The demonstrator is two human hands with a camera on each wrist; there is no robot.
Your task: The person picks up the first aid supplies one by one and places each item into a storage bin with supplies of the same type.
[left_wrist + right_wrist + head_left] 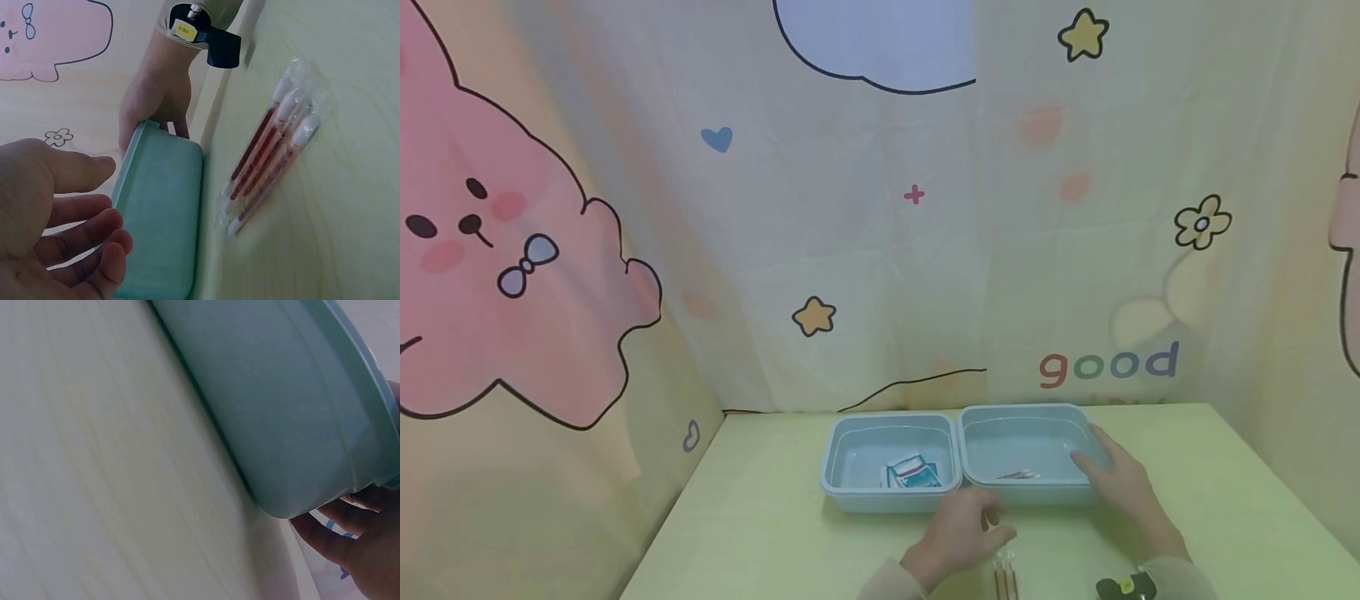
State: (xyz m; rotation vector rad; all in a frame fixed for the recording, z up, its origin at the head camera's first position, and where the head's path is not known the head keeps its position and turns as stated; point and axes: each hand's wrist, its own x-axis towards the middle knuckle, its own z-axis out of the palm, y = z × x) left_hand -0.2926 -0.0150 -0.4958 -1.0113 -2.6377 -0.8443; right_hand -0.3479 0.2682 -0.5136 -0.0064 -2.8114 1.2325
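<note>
My right hand grips the right end of a light blue plastic box, thumb over the rim and fingers outside; in the right wrist view its fingers press the box's end wall. A few thin sticks lie inside that box. My left hand hovers before the two boxes, fingers loosely bent, holding nothing. Below it on the table are several clear-wrapped cotton swabs with white tips and red-brown liquid in their shafts. A second blue box stands against the first, with blue-and-white packets in it.
The pale wood-grain table carries both boxes near its back edge. A printed curtain hangs behind and at both sides. A dark strap device sits at my right wrist.
</note>
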